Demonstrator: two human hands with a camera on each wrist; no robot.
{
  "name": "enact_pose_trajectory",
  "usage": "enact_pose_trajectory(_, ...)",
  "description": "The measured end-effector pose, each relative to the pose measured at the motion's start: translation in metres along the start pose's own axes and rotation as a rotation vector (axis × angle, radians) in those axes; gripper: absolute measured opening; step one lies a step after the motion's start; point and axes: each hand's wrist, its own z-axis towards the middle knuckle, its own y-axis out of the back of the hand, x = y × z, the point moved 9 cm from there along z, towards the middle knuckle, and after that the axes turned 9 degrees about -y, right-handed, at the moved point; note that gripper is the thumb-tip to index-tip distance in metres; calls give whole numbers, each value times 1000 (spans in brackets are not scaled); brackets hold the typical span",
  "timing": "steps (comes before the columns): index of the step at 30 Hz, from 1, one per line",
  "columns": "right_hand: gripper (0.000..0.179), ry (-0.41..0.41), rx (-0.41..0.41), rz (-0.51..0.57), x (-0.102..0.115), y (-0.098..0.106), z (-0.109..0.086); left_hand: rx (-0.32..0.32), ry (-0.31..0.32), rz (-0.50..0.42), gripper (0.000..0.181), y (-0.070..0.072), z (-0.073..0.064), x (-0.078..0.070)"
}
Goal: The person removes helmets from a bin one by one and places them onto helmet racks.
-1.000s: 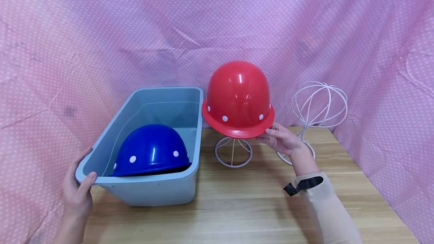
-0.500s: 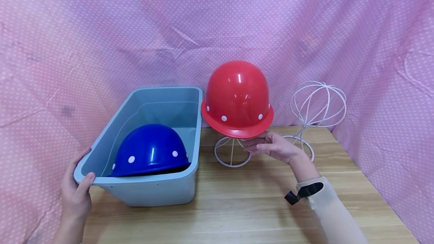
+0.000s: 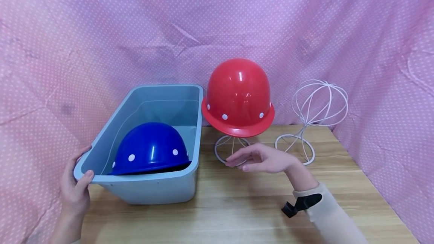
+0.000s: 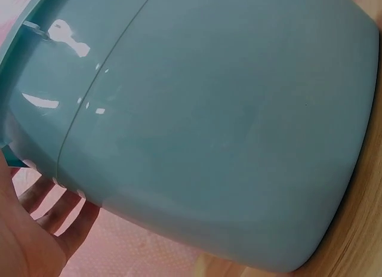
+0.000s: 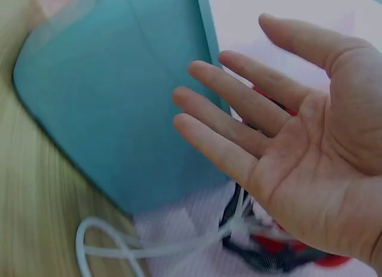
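My left hand (image 3: 75, 191) grips the front left corner of a blue-grey plastic bin (image 3: 152, 191), thumb over the rim and fingers along the outer wall, as the left wrist view also shows. Inside the bin a blue hard hat (image 3: 152, 146) lies crown up near the front. A red hard hat (image 3: 237, 89) sits on a white wire stand (image 3: 217, 151), its upper part hidden under the hat. My right hand (image 3: 268, 159) hovers just below and in front of the red hat, touching nothing. Its fingers are spread and fairly straight in the right wrist view.
A second white wire stand (image 3: 320, 104), with a round cage top and ring base, stands bare to the right. Everything rests on a wood-grain table (image 3: 237, 214). Pink dotted cloth (image 3: 217, 18) hangs behind and at both sides.
My right hand has let go of the red hat's brim and moved down and left, towards the front of its stand. The left hand keeps its grip on the bin.
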Motion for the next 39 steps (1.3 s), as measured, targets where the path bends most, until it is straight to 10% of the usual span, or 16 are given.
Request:
enact_pose_trajectory(13,27,188,-434,-247,80,-12,43,18,9,-40,63,6,0,12)
enact_pose_trajectory(28,33,154,-462,-354,102,-35,87,19,37,11,66,2,-5,18)
enact_pose_trajectory(39,39,64,-371,-721,113,-67,126,26,37,27,65,7,-1,15)
